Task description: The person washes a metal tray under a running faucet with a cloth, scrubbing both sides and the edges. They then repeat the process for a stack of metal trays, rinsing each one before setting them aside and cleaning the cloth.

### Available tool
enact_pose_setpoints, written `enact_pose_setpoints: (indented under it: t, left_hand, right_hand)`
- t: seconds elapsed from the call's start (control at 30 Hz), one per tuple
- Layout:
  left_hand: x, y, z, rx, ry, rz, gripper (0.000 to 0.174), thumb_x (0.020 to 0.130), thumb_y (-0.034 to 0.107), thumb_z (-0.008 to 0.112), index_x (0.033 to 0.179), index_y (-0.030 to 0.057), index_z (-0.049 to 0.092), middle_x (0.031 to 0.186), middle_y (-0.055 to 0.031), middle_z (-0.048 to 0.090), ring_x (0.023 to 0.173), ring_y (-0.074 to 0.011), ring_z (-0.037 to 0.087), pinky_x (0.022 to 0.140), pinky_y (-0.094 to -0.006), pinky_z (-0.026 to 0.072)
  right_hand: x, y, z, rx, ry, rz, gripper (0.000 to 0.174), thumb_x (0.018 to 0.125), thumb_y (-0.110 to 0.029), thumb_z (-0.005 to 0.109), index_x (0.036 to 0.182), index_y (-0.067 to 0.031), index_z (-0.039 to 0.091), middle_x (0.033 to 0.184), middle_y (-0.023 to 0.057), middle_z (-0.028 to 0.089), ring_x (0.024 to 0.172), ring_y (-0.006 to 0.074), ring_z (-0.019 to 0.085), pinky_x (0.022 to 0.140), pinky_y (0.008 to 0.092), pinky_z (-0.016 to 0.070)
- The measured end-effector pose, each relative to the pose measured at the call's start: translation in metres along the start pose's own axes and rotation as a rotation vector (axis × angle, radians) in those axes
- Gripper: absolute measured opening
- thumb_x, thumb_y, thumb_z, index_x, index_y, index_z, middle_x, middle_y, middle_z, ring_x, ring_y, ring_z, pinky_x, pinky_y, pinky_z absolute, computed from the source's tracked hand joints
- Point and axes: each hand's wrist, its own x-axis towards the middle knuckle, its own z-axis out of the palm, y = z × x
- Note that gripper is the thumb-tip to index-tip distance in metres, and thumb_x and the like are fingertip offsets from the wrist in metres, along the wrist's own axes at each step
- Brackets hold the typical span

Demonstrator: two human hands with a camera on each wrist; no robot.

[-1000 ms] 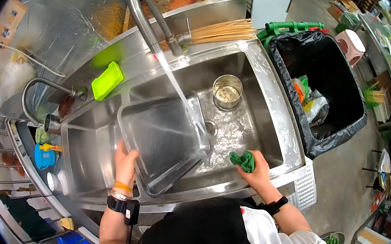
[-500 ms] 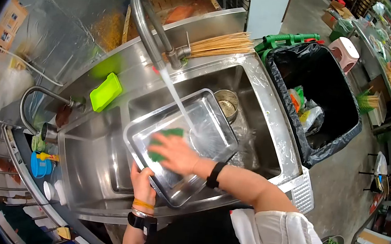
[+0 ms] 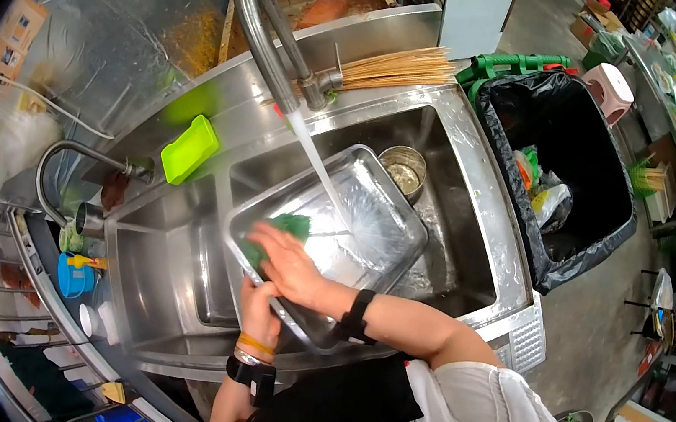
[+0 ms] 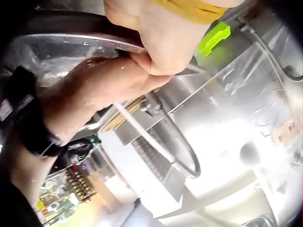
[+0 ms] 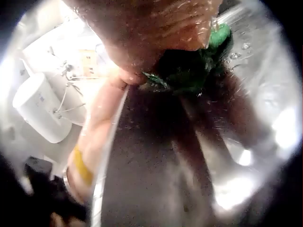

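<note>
A rectangular metal tray (image 3: 375, 253) is held tilted over the sink, and water from the faucet (image 3: 270, 42) splashes into it. The left hand (image 3: 260, 311) grips the tray's near left rim, thumb on the edge. Against the tray's inner surface near that corner, the right hand (image 3: 289, 268) presses a green cloth (image 3: 292, 224) with fairly straight fingers. In the right wrist view the green cloth (image 5: 189, 78) lies under the right hand (image 5: 151, 28), with the left hand (image 5: 106, 90) at the rim.
A round metal cup (image 3: 404, 171) stands in the right basin behind the tray. A lime-green dish (image 3: 190, 151) and skewers (image 3: 398, 68) lie along the sink's back ledge. To the right is a black-lined bin (image 3: 528, 108); a second faucet (image 3: 67, 146) is at left.
The tray was lifted and turned over from the basin, and the right hand came across from the right with the cloth onto it. Since half a second ago, the right hand has shifted slightly toward the rim.
</note>
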Motion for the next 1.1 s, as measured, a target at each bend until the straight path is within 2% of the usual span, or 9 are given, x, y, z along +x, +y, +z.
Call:
enact_pose_setpoints:
  t: [0.03,0.17,0.37,0.47,0.67,0.77,0.9,0.97,1.1]
  left_hand:
    - [-0.002,0.009,0.002,-0.049,-0.006,0.018,0.058,0.068,-0.008,0.046,0.125,0.0014,0.050,0.107,-0.0073,0.059,0.092,-0.0191,0.060,0.080,-0.0290,0.0513]
    - [-0.011,0.037,-0.015,-0.105,0.142,0.055,0.056,0.071,-0.005,0.046,0.126,0.0046,0.050,0.104,-0.0072,0.058,0.093,-0.0195,0.060,0.080,-0.0305,0.0534]
    - [-0.037,0.037,-0.032,-0.154,0.107,0.064,0.053,0.075,-0.001,0.050,0.127,0.0050,0.049,0.106,-0.0067,0.057,0.097,-0.0211,0.059,0.083,-0.0335,0.0532]
    - [-0.044,0.040,-0.017,-0.158,0.123,0.092,0.049,0.075,0.000,0.051,0.124,0.0039,0.052,0.107,-0.0068,0.057,0.096,-0.0199,0.058,0.083,-0.0321,0.0519]
    - [-0.023,0.023,-0.004,-0.085,0.065,0.142,0.053,0.075,0.000,0.049,0.128,0.0049,0.050,0.110,-0.0061,0.057,0.100,-0.0207,0.057,0.087,-0.0322,0.0494]
    - [-0.037,0.029,0.004,-0.097,0.061,0.127,0.058,0.074,-0.002,0.048,0.132,0.0058,0.048,0.111,-0.0072,0.057,0.100,-0.0208,0.058,0.085,-0.0328,0.0512]
    - [-0.035,0.025,-0.024,-0.031,0.063,0.093,0.065,0.073,-0.006,0.047,0.136,0.0057,0.047,0.108,-0.0064,0.058,0.098,-0.0184,0.059,0.077,-0.0287,0.0508]
    - [-0.039,0.033,-0.012,0.022,0.094,0.118,0.067,0.070,-0.010,0.046,0.135,0.0036,0.048,0.109,-0.0053,0.059,0.096,-0.0169,0.058,0.077,-0.0264,0.0488]
    - [-0.033,0.016,-0.024,0.158,0.059,0.113,0.075,0.066,-0.015,0.049,0.139,-0.0003,0.043,0.120,-0.0057,0.057,0.102,-0.0161,0.057,0.081,-0.0242,0.0463]
  right_hand:
    - [-0.006,-0.005,0.002,0.150,-0.006,0.040,0.045,0.081,-0.009,0.065,0.122,-0.0055,0.050,0.135,0.0175,0.046,0.125,0.0387,0.045,0.103,0.0481,0.0371]
    - [-0.060,-0.006,-0.040,0.015,-0.420,-0.139,0.032,0.073,-0.014,0.071,0.103,-0.0139,0.060,0.115,0.0114,0.051,0.108,0.0349,0.052,0.096,0.0425,0.0424]
    - [-0.072,0.084,-0.104,-0.523,-0.211,0.384,0.030,0.073,-0.025,0.067,0.101,-0.0155,0.064,0.113,0.0136,0.056,0.104,0.0370,0.054,0.085,0.0503,0.0463]
    - [-0.077,0.099,-0.099,-0.710,-0.085,0.497,0.027,0.074,-0.025,0.064,0.099,-0.0136,0.063,0.105,0.0143,0.058,0.099,0.0383,0.057,0.081,0.0481,0.0493]
    - [-0.093,-0.015,-0.027,0.043,-0.562,0.012,0.033,0.073,-0.024,0.066,0.103,-0.0113,0.059,0.110,0.0134,0.054,0.106,0.0350,0.054,0.088,0.0442,0.0471]
    - [-0.094,-0.002,-0.042,0.081,-0.630,-0.044,0.037,0.072,-0.025,0.068,0.107,-0.0164,0.058,0.113,0.0118,0.052,0.106,0.0336,0.055,0.088,0.0438,0.0475]
    - [-0.115,0.093,-0.082,-0.324,-0.526,0.137,0.035,0.071,-0.024,0.069,0.104,-0.0150,0.059,0.107,0.0112,0.054,0.102,0.0327,0.057,0.085,0.0433,0.0494]
    - [-0.126,0.122,-0.109,-0.409,-0.450,0.409,0.035,0.070,-0.021,0.068,0.102,-0.0134,0.060,0.102,0.0122,0.056,0.097,0.0336,0.057,0.084,0.0430,0.0491]
    - [-0.085,0.019,-0.146,-0.082,-0.073,0.212,0.034,0.068,-0.014,0.066,0.101,-0.0097,0.058,0.100,0.0122,0.056,0.096,0.0342,0.057,0.083,0.0418,0.0488]
